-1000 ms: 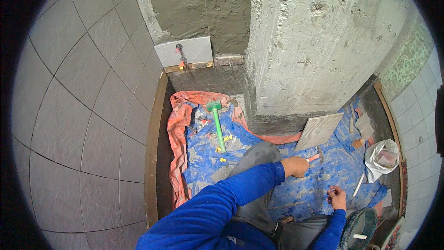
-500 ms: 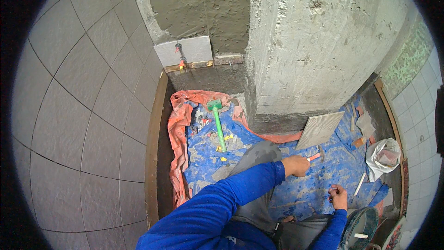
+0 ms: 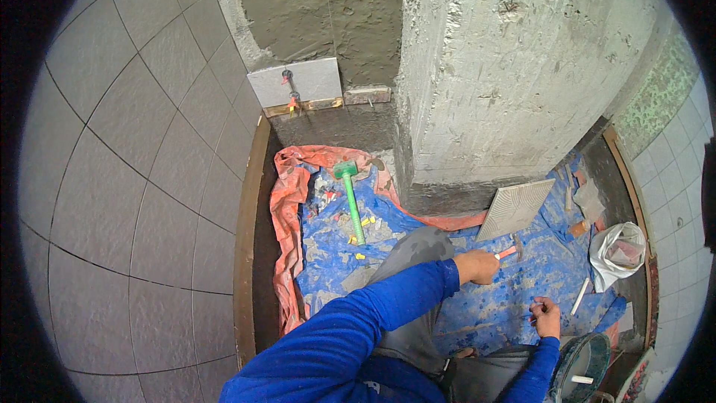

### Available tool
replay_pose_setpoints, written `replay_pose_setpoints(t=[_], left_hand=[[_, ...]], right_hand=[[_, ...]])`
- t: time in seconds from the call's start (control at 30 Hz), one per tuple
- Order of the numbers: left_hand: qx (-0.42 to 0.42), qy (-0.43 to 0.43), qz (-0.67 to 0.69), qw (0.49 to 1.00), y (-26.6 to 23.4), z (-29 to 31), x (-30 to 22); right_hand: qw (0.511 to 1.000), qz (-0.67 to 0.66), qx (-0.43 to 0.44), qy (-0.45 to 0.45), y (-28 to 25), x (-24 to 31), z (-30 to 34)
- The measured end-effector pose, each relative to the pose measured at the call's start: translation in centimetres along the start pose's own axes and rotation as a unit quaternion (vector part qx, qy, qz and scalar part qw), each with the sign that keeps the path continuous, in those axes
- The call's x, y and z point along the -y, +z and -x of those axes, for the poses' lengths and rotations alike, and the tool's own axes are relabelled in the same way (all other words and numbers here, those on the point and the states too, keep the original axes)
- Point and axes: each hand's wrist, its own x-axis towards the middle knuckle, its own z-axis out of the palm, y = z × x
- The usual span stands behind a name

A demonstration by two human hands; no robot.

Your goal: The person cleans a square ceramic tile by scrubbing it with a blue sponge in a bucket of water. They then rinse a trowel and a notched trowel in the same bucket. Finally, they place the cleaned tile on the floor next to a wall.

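My left hand (image 3: 477, 267) is closed around the orange-red handle of a hammer (image 3: 508, 252), whose metal head points right, above a blue tarp (image 3: 477, 313). Lower right of it is my right hand (image 3: 547, 319), with its fingers curled in; whether anything small sits between them I cannot make out. Just beyond the hammer, a square tile (image 3: 514, 210) with ridged adhesive on its face leans against the base of a concrete pillar (image 3: 492, 89).
A green mallet (image 3: 351, 194) lies on the tarp at left, near an orange sheet (image 3: 287, 209). At right stand a white sack (image 3: 618, 255) and a dark bucket (image 3: 585, 366). Grey tiles (image 3: 119, 149) cover the left wall. A light tile (image 3: 313, 80) surrounds pipe outlets on the back wall.
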Motion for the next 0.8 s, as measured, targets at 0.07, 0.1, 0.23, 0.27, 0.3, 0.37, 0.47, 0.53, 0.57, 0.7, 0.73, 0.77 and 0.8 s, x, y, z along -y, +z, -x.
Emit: replay_pose_setpoints(t=[0.07,0.1,0.23,0.27,0.3,0.37,0.47,0.53,0.57,0.7,0.73,0.77,0.8], left_hand=[[-0.002,0.002,0.006,1.0,0.1,-0.1,0.1],[0.0,0.001,0.004,1.0,0.1,-0.2,0.2],[-0.005,0.002,0.008,1.0,0.4,-0.3,0.3],[-0.006,-0.004,0.009,1.0,0.4,-0.4,0.3],[-0.005,-0.011,0.005,1.0,0.5,-0.3,0.3],[-0.008,-0.007,0.011,1.0,0.5,-0.3,0.3],[-0.011,0.0,0.013,1.0,0.3,-0.3,0.3],[-0.016,0.004,0.012,1.0,0.1,-0.1,0.2],[-0.019,0.006,0.011,1.0,-0.2,0.1,0.0],[-0.11,0.023,0.073,0.991,-2.0,1.1,-0.7],[-0.185,0.041,0.111,0.976,-2.8,1.6,-0.4],[-0.259,0.056,0.15,0.953,-4.0,2.1,-0.1],[-0.301,0.044,0.178,0.936,-5.2,2.7,0.0]], right_hand=[[1.0,-0.003,0.002,0.002,-0.1,-0.3,-0.1],[1.0,-0.003,0.002,0.004,-0.1,-0.4,-0.2],[1.0,0.002,-0.005,0.013,-0.1,-1.0,-0.6],[1.0,0.002,-0.003,-0.004,-0.1,-1.1,-0.6],[1.0,0.003,-0.005,-0.004,-0.1,-1.1,-0.7],[1.0,-0.004,-0.008,0.0,-0.1,-1.1,-0.6],[1.0,-0.013,-0.007,0.008,-0.1,-0.7,-0.4],[1.0,-0.005,-0.005,0.009,-0.1,-0.5,-0.3],[1.0,-0.009,-0.007,0.01,-0.1,-0.4,-0.3],[0.999,-0.031,-0.009,0.009,0.0,-0.5,-0.3],[0.999,-0.042,-0.011,0.021,0.0,-0.5,-0.3],[0.999,-0.035,-0.011,0.01,0.1,-0.5,-0.4],[0.999,-0.033,-0.014,0.012,0.2,-0.5,-0.4]])
